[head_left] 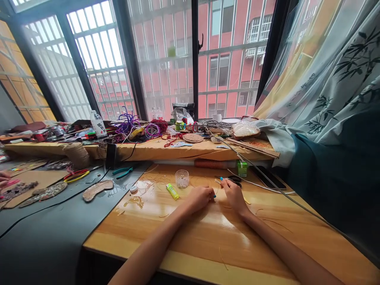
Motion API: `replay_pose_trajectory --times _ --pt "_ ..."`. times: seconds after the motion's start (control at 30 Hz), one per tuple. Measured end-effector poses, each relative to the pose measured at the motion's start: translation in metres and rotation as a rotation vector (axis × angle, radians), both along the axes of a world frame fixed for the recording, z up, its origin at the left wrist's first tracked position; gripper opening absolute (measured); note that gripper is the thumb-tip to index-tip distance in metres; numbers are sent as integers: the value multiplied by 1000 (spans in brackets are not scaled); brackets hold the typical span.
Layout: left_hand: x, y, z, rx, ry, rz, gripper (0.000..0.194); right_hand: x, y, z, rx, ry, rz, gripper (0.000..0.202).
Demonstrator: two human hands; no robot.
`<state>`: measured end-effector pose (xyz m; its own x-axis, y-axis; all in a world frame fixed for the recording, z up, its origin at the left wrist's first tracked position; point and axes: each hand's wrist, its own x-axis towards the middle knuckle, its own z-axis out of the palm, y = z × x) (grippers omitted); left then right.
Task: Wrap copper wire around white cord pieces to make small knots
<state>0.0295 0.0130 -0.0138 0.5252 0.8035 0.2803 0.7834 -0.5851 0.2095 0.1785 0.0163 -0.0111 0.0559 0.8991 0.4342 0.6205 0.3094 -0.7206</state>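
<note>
We note both hands resting low on the wooden desk [213, 237], close together near its middle. The left hand [199, 198] is curled into a loose fist, its grip closed around something small with a blue tip showing at the fingers; what it is we cannot tell. The right hand [234, 194] lies just beside it, fingers bent and pinched, and a blue-tipped fingertip or bead shows at its upper edge; whether this grip holds a strand is too small to make out. Thin straw-coloured strands [154, 184] lie scattered on the desk around and beyond the hands. Just left of the left hand lies a yellow-green lighter [172, 191], and behind it stands a small clear cup [182, 178]. Black scissors [233, 180] lie just behind the right hand, with a green box [242, 168] further back and a dark phone [268, 177] to the right. Teal pliers [123, 171] lie on the grey mat [53, 233] at left. A cluttered ledge [154, 150] under the window carries a woven round coaster [192, 138], purple cord [128, 122] and a bottle [97, 123]. Another person's hand [3, 179] shows at the far left edge.
</note>
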Motion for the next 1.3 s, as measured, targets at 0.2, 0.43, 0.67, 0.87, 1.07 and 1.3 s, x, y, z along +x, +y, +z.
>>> replay_pose_trajectory --times 0.2,0.43,0.67,0.87,1.07,1.3 --pt "-10 5 6 101 83 44 21 -3 -1 -3 -34 -102 106 36" --pt "-3 -12 25 288 139 28 22 -7 0 -8 -57 -109 181 30" --pt "19 -23 16 138 -183 -54 21 4 12 -9 -167 104 178 35" --pt "12 -7 7 -253 -399 -46 21 2 9 -7 -331 280 267 33" --pt "-1 4 8 -289 -426 -26 26 10 5 3 -530 331 475 31" --pt "-8 7 18 -189 -380 -36 18 11 0 14 -632 243 610 35"
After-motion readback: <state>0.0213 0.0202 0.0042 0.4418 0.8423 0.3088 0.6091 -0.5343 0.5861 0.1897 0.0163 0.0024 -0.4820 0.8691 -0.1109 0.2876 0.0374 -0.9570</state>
